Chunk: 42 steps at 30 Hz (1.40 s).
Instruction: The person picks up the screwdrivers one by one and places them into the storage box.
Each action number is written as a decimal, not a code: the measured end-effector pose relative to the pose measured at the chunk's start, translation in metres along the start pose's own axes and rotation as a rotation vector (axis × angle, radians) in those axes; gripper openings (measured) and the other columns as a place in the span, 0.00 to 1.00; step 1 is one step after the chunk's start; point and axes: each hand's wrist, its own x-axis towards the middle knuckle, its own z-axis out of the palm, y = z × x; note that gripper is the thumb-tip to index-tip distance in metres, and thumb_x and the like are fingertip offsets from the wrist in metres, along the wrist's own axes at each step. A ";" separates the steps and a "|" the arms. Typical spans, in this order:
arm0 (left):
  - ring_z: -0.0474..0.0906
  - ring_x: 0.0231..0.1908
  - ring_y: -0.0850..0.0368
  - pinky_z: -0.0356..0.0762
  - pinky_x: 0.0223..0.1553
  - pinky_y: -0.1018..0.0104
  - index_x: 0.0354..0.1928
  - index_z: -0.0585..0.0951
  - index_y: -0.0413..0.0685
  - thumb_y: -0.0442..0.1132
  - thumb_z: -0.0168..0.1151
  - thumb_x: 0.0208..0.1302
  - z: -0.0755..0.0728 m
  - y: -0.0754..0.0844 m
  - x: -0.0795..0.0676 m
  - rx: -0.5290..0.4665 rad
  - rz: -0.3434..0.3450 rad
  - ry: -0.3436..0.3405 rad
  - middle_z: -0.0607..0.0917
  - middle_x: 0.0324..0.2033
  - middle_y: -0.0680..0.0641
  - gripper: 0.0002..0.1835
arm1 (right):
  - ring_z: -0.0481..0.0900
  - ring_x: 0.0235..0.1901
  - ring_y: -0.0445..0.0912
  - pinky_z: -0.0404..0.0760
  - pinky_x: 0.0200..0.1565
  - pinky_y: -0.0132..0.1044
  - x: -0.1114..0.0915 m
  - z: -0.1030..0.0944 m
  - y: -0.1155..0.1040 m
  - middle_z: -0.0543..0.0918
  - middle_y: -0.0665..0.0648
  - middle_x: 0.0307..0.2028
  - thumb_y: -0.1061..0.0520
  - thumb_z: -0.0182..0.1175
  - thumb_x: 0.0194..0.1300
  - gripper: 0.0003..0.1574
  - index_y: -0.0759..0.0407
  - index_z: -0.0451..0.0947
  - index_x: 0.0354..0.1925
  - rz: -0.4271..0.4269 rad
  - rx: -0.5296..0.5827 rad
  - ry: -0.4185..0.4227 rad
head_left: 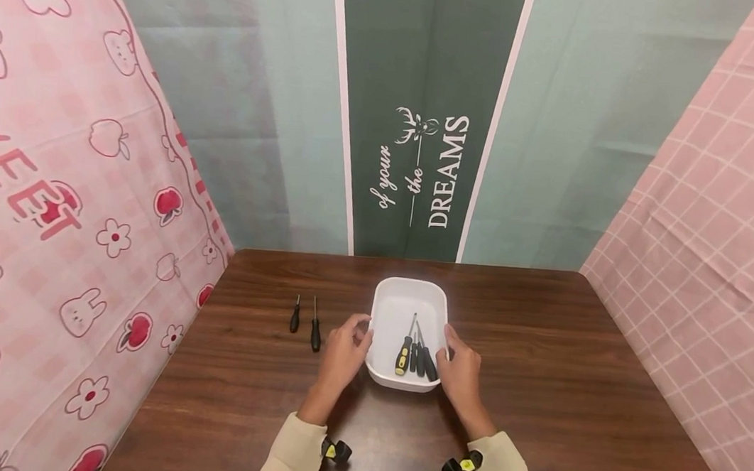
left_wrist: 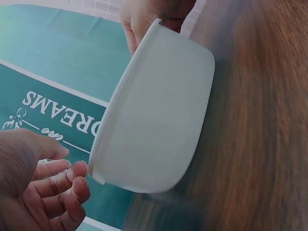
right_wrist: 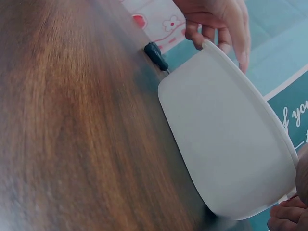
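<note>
A white plastic bin (head_left: 409, 294) with rounded corners stands on the wooden table between both hands. Several screwdrivers lie together at its near right, one with a yellow and black handle (head_left: 402, 356). At the bin's right edge, my right hand (head_left: 461, 368) grips the rim, with the thumb over it. My left hand (head_left: 343, 351) is at the opposite side, fingertips right at the rim (left_wrist: 98, 159) and fingers loosely bent. From the wrist views, the bin's pale outer wall (right_wrist: 226, 130) hides what lies inside.
Two dark screwdrivers lie on the table left of the bin, a shorter one (head_left: 294, 318) and a longer one (head_left: 316, 332). The brown table (head_left: 538, 343) ends at a green printed curtain (head_left: 424, 67). Pink patterned cloths (head_left: 127, 237) hang at both sides.
</note>
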 end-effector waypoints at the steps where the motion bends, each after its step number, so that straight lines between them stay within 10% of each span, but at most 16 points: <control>1: 0.73 0.20 0.65 0.72 0.25 0.67 0.51 0.84 0.44 0.36 0.67 0.66 -0.001 -0.001 -0.001 0.020 -0.014 -0.002 0.82 0.21 0.54 0.13 | 0.80 0.55 0.63 0.77 0.54 0.57 0.000 -0.001 0.000 0.82 0.69 0.54 0.74 0.62 0.54 0.28 0.76 0.78 0.56 0.004 -0.001 -0.003; 42: 0.65 0.15 0.62 0.63 0.17 0.64 0.44 0.87 0.46 0.38 0.64 0.68 -0.039 -0.056 -0.008 0.215 -0.215 0.068 0.76 0.19 0.56 0.07 | 0.80 0.57 0.58 0.73 0.58 0.48 -0.005 0.000 0.004 0.82 0.68 0.55 0.72 0.62 0.63 0.22 0.74 0.78 0.57 0.012 0.050 0.046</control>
